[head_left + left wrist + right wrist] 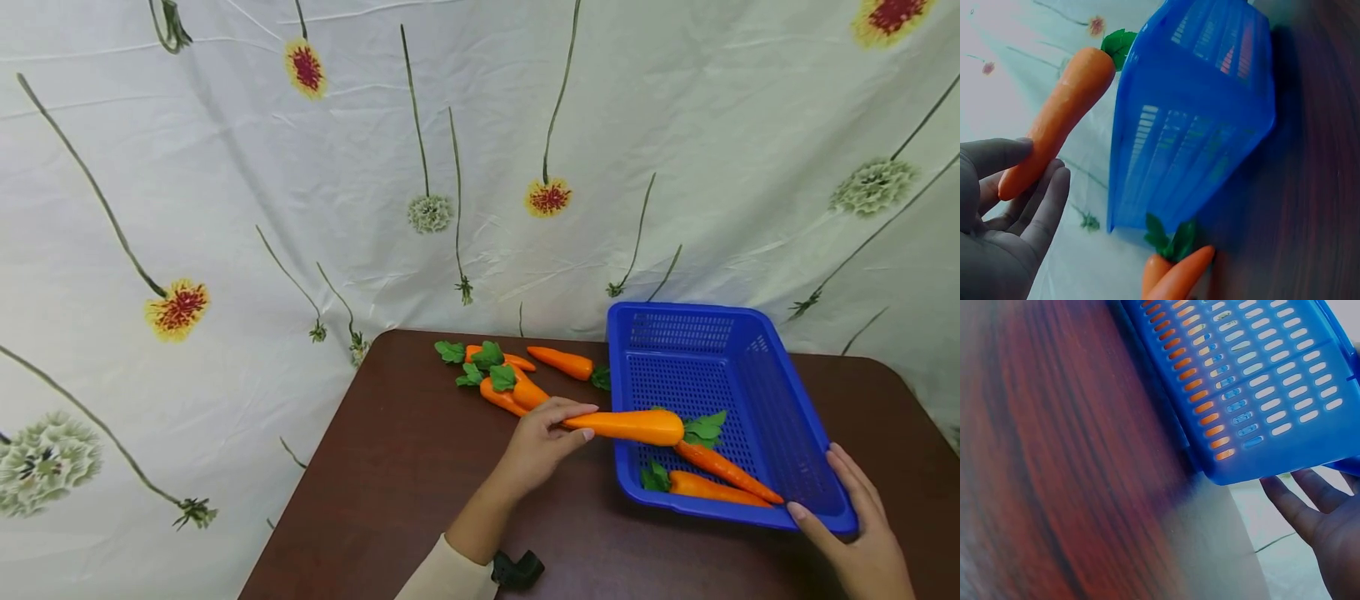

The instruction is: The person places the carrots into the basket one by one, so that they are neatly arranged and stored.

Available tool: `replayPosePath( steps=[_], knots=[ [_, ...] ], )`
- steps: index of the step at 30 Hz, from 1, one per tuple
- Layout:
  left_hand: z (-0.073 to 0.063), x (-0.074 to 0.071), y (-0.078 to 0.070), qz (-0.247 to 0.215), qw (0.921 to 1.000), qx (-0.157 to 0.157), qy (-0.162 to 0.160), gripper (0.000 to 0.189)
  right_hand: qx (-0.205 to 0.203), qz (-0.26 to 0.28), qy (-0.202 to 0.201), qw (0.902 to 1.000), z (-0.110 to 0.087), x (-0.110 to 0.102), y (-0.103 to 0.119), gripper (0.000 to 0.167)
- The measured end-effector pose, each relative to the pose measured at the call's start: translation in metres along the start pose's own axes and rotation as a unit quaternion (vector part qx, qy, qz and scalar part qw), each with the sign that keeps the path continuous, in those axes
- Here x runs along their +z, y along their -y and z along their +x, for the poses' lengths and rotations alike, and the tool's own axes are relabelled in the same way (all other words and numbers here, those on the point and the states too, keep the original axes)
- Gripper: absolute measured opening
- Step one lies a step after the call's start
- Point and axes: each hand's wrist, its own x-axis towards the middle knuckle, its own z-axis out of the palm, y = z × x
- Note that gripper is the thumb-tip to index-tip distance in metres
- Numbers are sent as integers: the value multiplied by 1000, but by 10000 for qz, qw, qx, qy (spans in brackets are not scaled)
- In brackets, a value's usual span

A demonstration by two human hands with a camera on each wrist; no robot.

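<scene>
Pale wrinkled cloth (360, 150) printed with long-stemmed flowers, dark brown table (390, 483), rounded corners

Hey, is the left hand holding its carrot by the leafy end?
No, the left hand grips the carrot near its narrow tip, with the green leaves at the opposite end, above the blue basket.

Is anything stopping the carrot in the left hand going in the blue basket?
Nothing visible blocks the held carrot: its leafy end is over the open blue basket. Its thin end is outside the rim, though, so the left hand might need to move across. Other carrots lie inside, with bare floor beside them.
</scene>
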Motion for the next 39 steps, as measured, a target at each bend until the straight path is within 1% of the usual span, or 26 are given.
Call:
replayPosePath(
  steps=[2, 5, 8, 11, 13, 15, 19, 22, 26, 31, 34, 37, 39],
  knots=[
    [1, 6, 0, -24, 10000, 38, 30, 32, 15, -27, 5, 10000, 0, 0, 0, 90],
    [3, 15, 0, -39, 9999, 149, 78, 32, -83, -12, -35, 10000, 1, 1, 0, 90],
    [5, 24, -1, -61, 9997, 222, 52, 32, -152, 2, -77, 9999, 0, 1, -1, 89],
    [7, 34, -1, -40, 9996, 279, 4, 30, -56, 5, -59, 10000, 0, 1, -1, 89],
    [8, 41, -2, 39, 9994, 346, 13, 30, 39, 21, -43, 10000, 0, 1, -1, 90],
    [9, 46, -2, 212, 9989, 407, 44, 30, 79, 39, -58, 9999, 0, 1, -1, 90],
    [10, 55, -4, 621, 9966, 521, 132, 30, -18, 54, -139, 9999, -1, 2, -1, 89],
    [11, 59, -7, 752, 9949, 642, 208, 30, -84, 76, -157, 9998, -2, 2, -2, 89],
    [12, 64, -9, 886, 9922, 809, 334, 30, -52, 122, -95, 9999, 0, 1, -1, 89],
    [12, 69, -10, 1194, 9882, 805, 525, 36, 26, 107, -15, 9999, 1, 1, -1, 88],
    [12, 70, -9, 1308, 9864, 835, 537, 44, 85, 52, 7, 9999, 1, 1, -1, 89],
    [12, 68, -10, 1073, 9883, 951, 510, 49, 89, 37, 16, 10000, 1, 1, -1, 89],
    [12, 65, -10, 804, 9905, 996, 509, 50, 54, 20, -9, 10000, 1, 1, -1, 89]
  ],
)
